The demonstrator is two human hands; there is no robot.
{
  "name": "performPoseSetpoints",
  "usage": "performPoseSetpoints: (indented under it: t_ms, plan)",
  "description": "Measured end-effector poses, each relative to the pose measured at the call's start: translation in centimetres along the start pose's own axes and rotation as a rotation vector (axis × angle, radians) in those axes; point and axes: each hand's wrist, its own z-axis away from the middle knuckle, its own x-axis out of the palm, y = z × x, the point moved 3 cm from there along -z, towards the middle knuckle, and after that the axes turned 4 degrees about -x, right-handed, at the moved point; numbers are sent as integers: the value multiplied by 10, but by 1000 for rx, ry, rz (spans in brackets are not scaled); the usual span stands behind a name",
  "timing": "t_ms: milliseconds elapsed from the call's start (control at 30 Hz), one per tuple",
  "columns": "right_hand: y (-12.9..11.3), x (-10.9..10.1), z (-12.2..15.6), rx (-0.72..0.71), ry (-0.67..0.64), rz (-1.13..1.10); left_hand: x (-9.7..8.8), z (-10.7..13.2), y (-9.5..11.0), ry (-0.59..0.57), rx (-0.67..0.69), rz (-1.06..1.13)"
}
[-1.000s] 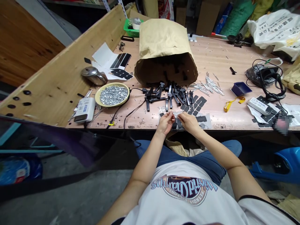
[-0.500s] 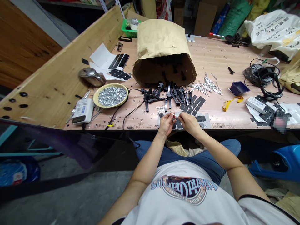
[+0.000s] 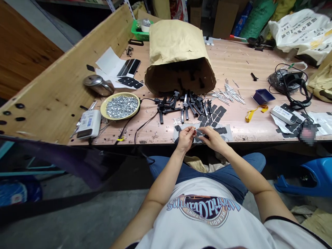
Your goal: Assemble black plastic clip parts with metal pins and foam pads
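Centre of frame: the left hand (image 3: 185, 138) pinches a thin metal rod (image 3: 199, 132) above the bench's front edge; the right hand (image 3: 214, 140) has its fingers about the rod's other end, though whether they grip cannot be told. A loose pinch could let the rod slip and drop off the edge. Just beyond, a heap of black parts (image 3: 185, 106) and the paper bag (image 3: 178, 41) obstruct forward reach; left of centre, a black cable (image 3: 135, 136) could snag a sleeve.
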Motion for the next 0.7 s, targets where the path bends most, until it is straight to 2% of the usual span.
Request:
performPoseSetpoints:
  t_ms: [67, 200, 267, 400, 433, 533, 567, 600, 700]
  plan:
    - [18, -5, 19, 42, 29, 48, 0, -1, -6, 12, -24, -92]
    - [63, -16, 56, 440, 191, 327, -2, -3, -11, 92, -12, -245]
    - [70, -11, 64, 554, 206, 408, -3, -4, -10, 125, 7, -281]
    - [52, 9, 53, 461, 58, 364, -5, -5, -3, 158, 48, -321]
    - [49, 10, 50, 487, 51, 360, -6, -5, -1, 171, 62, -324]
    - [49, 1, 48, 700, 123, 407, -9, -4, 4, 216, 97, -328]
    - [48, 0, 48, 723, 130, 418, -10, -4, 5, 230, 101, -328]
    - [46, 1, 47, 694, 112, 418, -11, -3, 6, 241, 102, -329]
    - [36, 10, 41, 484, 3, 383, -10, -2, 7, 246, 111, -336]
